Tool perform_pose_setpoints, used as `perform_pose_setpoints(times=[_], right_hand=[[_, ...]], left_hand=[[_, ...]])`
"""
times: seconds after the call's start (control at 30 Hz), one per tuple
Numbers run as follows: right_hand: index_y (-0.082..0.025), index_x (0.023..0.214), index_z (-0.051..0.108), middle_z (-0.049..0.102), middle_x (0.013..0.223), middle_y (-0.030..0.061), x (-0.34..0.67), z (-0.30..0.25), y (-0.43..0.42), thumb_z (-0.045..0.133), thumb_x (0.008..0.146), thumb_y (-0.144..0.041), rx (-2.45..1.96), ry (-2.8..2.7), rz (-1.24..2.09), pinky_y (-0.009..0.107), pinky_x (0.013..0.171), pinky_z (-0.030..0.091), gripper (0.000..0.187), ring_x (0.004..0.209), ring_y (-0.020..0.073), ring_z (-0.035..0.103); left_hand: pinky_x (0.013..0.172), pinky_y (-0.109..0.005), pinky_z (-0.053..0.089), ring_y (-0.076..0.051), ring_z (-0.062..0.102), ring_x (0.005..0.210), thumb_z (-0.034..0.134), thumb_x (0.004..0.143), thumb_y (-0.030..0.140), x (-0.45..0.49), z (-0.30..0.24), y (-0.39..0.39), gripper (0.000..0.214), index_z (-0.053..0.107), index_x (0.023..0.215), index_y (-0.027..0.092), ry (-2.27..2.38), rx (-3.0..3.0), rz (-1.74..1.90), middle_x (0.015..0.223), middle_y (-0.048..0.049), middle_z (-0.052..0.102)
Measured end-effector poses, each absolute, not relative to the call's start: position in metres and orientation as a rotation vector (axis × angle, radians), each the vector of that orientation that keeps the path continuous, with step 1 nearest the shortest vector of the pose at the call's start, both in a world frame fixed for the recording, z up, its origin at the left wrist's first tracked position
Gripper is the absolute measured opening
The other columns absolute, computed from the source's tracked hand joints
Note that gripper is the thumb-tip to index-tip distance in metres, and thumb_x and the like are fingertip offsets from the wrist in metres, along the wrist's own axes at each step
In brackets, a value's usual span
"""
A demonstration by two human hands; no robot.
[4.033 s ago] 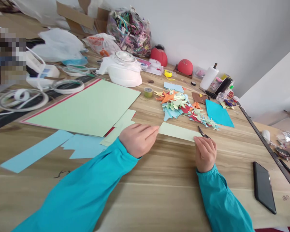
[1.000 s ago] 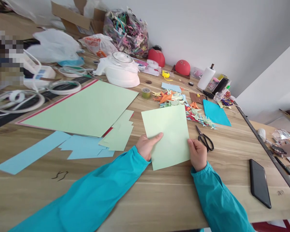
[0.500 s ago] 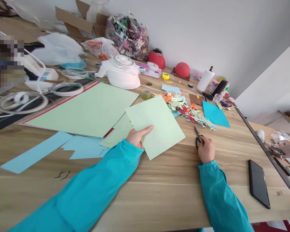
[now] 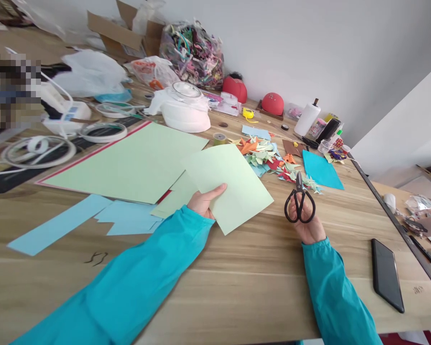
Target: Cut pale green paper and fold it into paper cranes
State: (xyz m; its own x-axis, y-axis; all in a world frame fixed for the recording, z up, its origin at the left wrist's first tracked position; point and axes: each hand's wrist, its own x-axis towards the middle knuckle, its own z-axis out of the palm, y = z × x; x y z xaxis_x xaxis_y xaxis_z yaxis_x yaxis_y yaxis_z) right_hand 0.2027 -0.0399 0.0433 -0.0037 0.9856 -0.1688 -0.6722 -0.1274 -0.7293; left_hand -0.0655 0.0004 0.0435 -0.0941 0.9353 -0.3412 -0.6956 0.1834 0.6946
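Your left hand (image 4: 203,203) grips the green sheet (image 4: 233,187) over the desk (image 4: 237,292); expect light, flexible, easily creased stock (pinch it near an edge). Your right hand's (image 4: 309,230) fingers clasp the scissors (image 4: 299,187). Behind, a clear bag (image 4: 215,52) contains multicoloured pieces (image 4: 190,48); the cardboard box's (image 4: 113,32) contents are indiscernible.

Soft, even light fills my view, leaving a faint shadow beside my left sleeve (image 4: 136,278). The wall (image 4: 294,43) darkens toward the upper right. My paper (image 4: 239,179) and scissors (image 4: 299,186) look fairly crisp; the edges stretch, and a blocky pixelated patch (image 4: 12,93) covers the far left.
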Motion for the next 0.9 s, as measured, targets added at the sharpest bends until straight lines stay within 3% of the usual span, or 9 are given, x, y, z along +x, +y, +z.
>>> perform_pose_setpoints(times=[0.13, 0.27, 0.37, 0.47, 0.53, 0.63, 0.77, 0.9], right_hand=[[-0.020, 0.112, 0.061, 0.061, 0.086, -0.0013, 0.199, 0.052, -0.049, 0.076, 0.068, -0.016, -0.596, -0.440, 1.837, 0.009, 0.057, 0.053, 0.047, 0.064, 0.0022, 0.057], [-0.030, 0.118, 0.057, 0.057, 0.077, -0.0052, 0.187, 0.051, -0.057, 0.075, 0.070, -0.014, -0.581, -0.525, 1.837, 0.011, 0.051, 0.051, 0.054, 0.054, 0.0009, 0.049], [-0.031, 0.111, 0.061, 0.050, 0.063, -0.0069, 0.179, 0.045, -0.056, 0.070, 0.078, -0.036, -0.551, -0.636, 1.782, 0.007, 0.033, 0.034, 0.034, 0.042, 0.0020, 0.035], [-0.030, 0.104, 0.063, 0.041, 0.052, -0.0082, 0.176, 0.044, -0.056, 0.059, 0.080, -0.060, -0.492, -0.726, 1.795, 0.007, 0.027, 0.016, 0.038, 0.036, 0.0035, 0.020], [-0.031, 0.104, 0.062, 0.043, 0.052, -0.0072, 0.174, 0.049, -0.059, 0.049, 0.081, -0.068, -0.477, -0.767, 1.800, 0.009, 0.027, 0.018, 0.045, 0.036, 0.0050, 0.021], [-0.029, 0.105, 0.058, 0.048, 0.057, -0.0036, 0.170, 0.057, -0.065, 0.034, 0.081, -0.076, -0.545, -0.820, 1.840, 0.014, 0.030, 0.028, 0.059, 0.041, 0.0089, 0.034], [-0.026, 0.118, 0.050, 0.056, 0.058, -0.0017, 0.165, 0.056, -0.070, 0.030, 0.083, -0.075, -0.616, -0.917, 1.906, 0.020, 0.034, 0.037, 0.063, 0.042, 0.0124, 0.045], [-0.022, 0.129, 0.045, 0.061, 0.059, -0.0004, 0.166, 0.046, -0.069, 0.032, 0.086, -0.070, -0.647, -0.928, 2.041, 0.021, 0.033, 0.037, 0.066, 0.037, 0.0111, 0.044]], left_hand=[[0.080, -0.036, 0.061, -0.026, 0.071, 0.087, 0.074, 0.067, 0.006, -0.066, 0.047, 0.001, 0.037, 0.068, 0.103, 0.014, 0.927, 0.272, 1.402, 0.092, -0.0077, 0.075], [0.081, -0.036, 0.061, -0.026, 0.071, 0.089, 0.068, 0.073, 0.007, -0.064, 0.056, -0.001, 0.030, 0.069, 0.102, 0.014, 0.956, 0.198, 1.374, 0.091, -0.0074, 0.075], [0.083, -0.037, 0.060, -0.026, 0.070, 0.091, 0.065, 0.077, 0.009, -0.064, 0.062, -0.002, 0.025, 0.069, 0.100, 0.015, 0.961, 0.168, 1.358, 0.089, -0.0071, 0.075], [0.086, -0.038, 0.059, -0.026, 0.070, 0.093, 0.062, 0.080, 0.010, -0.064, 0.063, -0.002, 0.022, 0.068, 0.101, 0.015, 0.968, 0.147, 1.348, 0.087, -0.0066, 0.075], [0.086, -0.038, 0.059, -0.026, 0.070, 0.093, 0.062, 0.081, 0.012, -0.065, 0.063, -0.001, 0.021, 0.068, 0.101, 0.015, 0.978, 0.139, 1.335, 0.086, -0.0066, 0.075], [0.086, -0.038, 0.059, -0.027, 0.070, 0.094, 0.063, 0.081, 0.015, -0.066, 0.061, 0.000, 0.021, 0.068, 0.101, 0.015, 0.990, 0.143, 1.307, 0.087, -0.0068, 0.075], [0.088, -0.039, 0.058, -0.027, 0.069, 0.097, 0.064, 0.081, 0.018, -0.069, 0.059, 0.001, 0.025, 0.067, 0.106, 0.016, 0.982, 0.148, 1.311, 0.087, -0.0077, 0.075], [0.089, -0.035, 0.057, -0.025, 0.069, 0.096, 0.060, 0.084, 0.018, -0.071, 0.059, 0.002, 0.024, 0.066, 0.107, 0.014, 0.981, 0.134, 1.304, 0.083, -0.0078, 0.075]])
